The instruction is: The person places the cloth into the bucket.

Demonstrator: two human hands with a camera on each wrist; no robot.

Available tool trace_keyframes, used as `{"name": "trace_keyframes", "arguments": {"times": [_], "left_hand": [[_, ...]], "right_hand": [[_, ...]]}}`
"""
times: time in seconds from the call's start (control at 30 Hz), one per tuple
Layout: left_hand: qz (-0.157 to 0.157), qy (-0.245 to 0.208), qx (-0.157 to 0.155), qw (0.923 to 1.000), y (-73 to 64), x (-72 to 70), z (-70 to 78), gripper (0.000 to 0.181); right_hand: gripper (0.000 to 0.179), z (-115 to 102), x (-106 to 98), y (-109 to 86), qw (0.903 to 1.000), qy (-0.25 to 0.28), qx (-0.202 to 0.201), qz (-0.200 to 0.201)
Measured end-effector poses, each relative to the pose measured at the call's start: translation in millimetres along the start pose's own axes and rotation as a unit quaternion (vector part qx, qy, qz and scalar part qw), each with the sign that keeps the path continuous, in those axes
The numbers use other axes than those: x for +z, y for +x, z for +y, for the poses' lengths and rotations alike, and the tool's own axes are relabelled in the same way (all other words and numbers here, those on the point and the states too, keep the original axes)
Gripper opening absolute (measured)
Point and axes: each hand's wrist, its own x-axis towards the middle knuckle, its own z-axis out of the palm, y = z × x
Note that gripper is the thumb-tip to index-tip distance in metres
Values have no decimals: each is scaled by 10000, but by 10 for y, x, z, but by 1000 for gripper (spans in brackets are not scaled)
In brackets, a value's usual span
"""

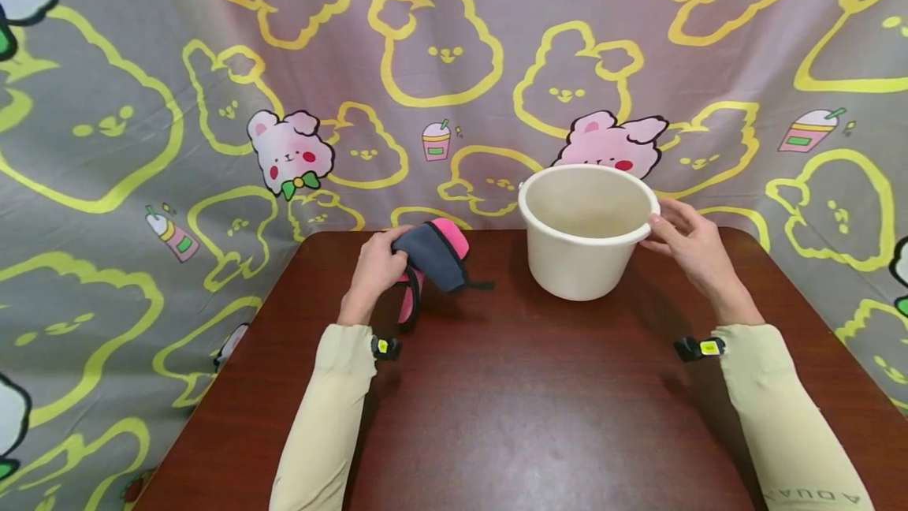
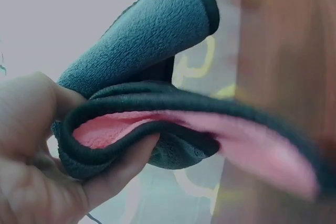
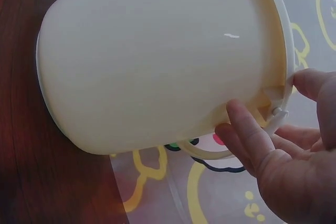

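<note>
My left hand [image 1: 376,268] grips a folded cleaning cloth [image 1: 429,257], dark grey-blue on one face and pink on the other, with black edging and a small dark loop. In the left wrist view the fleecy cloth [image 2: 142,35] bends in folds between thumb and fingers, one pink flap hanging out to the right. A cream plastic bucket [image 1: 578,266] stands upright near the table's far edge, its mouth facing up. At its right side my right hand [image 1: 688,247] pinches the rim, thumb on top and fingers against the outer wall [image 3: 157,66].
Both hands are over a dark brown wooden table [image 1: 539,408]. Behind it and at the sides hangs a grey curtain [image 1: 454,46] with yellow cartoon outlines. The bucket's handle [image 3: 210,153] hangs behind it in the right wrist view.
</note>
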Motion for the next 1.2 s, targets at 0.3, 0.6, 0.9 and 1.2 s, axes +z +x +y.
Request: {"name": "trace_keyframes", "arguments": {"times": [0.3, 0.6, 0.9, 1.2], "left_hand": [[11, -808, -327, 9962, -24, -54, 158, 52], [91, -1866, -279, 9820, -3, -141, 458, 44], [266, -2656, -176, 9636, 57, -90, 743, 40], [192, -2885, 254, 9570, 173, -71, 1108, 43]], "right_hand": [[62, -20, 15, -14, 9999, -104, 72, -40], [61, 3, 6, 3, 9992, -367, 168, -23], [61, 8, -11, -15, 9995, -274, 155, 17], [61, -22, 1, -13, 9998, -104, 144, 48]]}}
